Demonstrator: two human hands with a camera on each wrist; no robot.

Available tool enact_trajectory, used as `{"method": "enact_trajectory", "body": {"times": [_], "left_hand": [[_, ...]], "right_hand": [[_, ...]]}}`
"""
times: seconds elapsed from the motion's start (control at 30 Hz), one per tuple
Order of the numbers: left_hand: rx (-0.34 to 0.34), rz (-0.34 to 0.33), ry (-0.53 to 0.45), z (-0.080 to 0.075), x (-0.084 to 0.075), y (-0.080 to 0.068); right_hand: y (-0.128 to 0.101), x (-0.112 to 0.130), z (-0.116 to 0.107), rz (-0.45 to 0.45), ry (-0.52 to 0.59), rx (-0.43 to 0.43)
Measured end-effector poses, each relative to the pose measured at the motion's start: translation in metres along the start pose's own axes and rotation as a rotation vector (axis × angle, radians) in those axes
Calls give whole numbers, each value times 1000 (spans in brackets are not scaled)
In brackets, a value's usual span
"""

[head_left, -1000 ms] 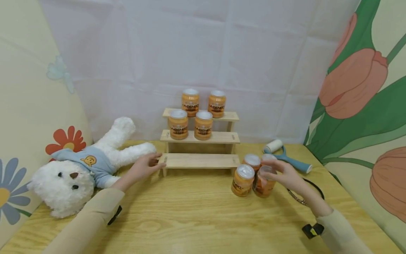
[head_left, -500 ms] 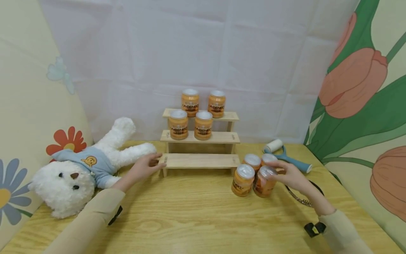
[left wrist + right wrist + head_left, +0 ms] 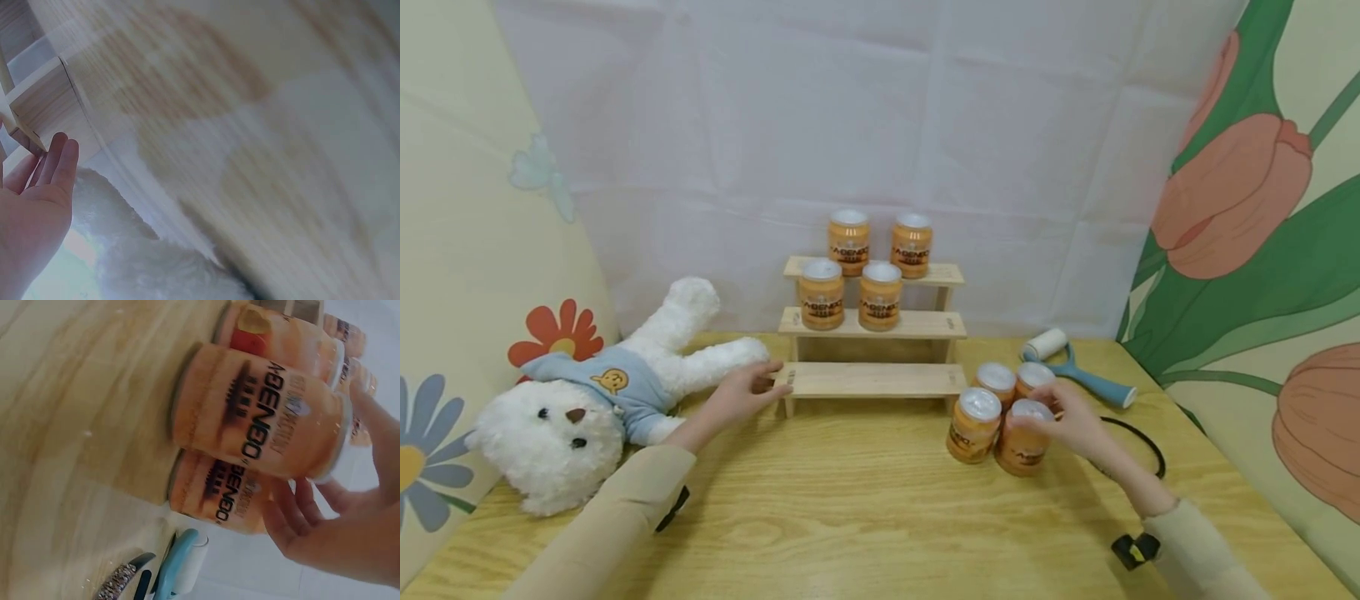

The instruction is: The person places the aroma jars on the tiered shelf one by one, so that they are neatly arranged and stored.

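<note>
Jar in hand (image 3: 1022, 446): orange, white lid, printed label; stands on the table (image 3: 850, 517) just right of the lowest step of the wooden stepped shelf (image 3: 872, 379). Long axis close to vertical, lid up, body leaning slightly. My right hand (image 3: 1067, 425) grasps it from the right, fingertips (image 3: 294, 534) curled over the lid rim and upper side.

Neighbouring jars, three: one (image 3: 973, 425) touching my jar on its shelf side, two more (image 3: 997, 381) (image 3: 1034, 377) just behind, all upright, near the shelf's right end.

Shelved jars, four: two on the middle step (image 3: 821, 292) (image 3: 880, 295), two on the top step (image 3: 848, 241) (image 3: 912, 244), upright, labels facing me.

My left hand (image 3: 741, 393): fingers straight and relaxed, gripping nothing, tips touching the left end of the shelf's lowest step.

Plush bear (image 3: 587, 392): white, blue shirt, lying left of the shelf.

Lint roller (image 3: 1075, 362): blue handle, lying right of the shelf, behind the jar cluster.

Black cord (image 3: 1138, 442): looped on the table beside my right wrist.
</note>
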State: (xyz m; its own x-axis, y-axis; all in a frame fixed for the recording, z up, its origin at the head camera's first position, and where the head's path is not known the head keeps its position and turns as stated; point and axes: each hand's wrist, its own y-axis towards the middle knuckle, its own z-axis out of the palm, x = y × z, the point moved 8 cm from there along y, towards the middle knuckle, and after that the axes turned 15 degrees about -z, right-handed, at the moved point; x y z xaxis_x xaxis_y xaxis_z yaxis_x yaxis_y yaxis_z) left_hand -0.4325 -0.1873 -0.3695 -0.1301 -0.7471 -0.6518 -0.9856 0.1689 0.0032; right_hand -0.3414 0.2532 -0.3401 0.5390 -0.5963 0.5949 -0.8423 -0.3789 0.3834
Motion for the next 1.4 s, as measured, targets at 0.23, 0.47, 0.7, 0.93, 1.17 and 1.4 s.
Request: {"method": "enact_trajectory", "body": {"times": [0.23, 0.47, 0.7, 0.93, 1.17, 1.4], "left_hand": [[0, 4, -4, 1, 0, 1], [-7, 5, -8, 1, 1, 0], [-1, 4, -13, 3, 0, 0], [-5, -1, -3, 2, 2, 0], [-4, 0, -10, 1, 1, -1], [8, -15, -18, 1, 2, -1]], "right_hand": [[-9, -3, 5, 2, 186, 220], [-10, -13, 7, 154, 123, 96], [-9, -18, 14, 180, 99, 34], [-12, -17, 16, 218, 99, -6], [-15, -18, 13, 226, 119, -45], [-19, -8, -1, 244, 163, -29]]}}
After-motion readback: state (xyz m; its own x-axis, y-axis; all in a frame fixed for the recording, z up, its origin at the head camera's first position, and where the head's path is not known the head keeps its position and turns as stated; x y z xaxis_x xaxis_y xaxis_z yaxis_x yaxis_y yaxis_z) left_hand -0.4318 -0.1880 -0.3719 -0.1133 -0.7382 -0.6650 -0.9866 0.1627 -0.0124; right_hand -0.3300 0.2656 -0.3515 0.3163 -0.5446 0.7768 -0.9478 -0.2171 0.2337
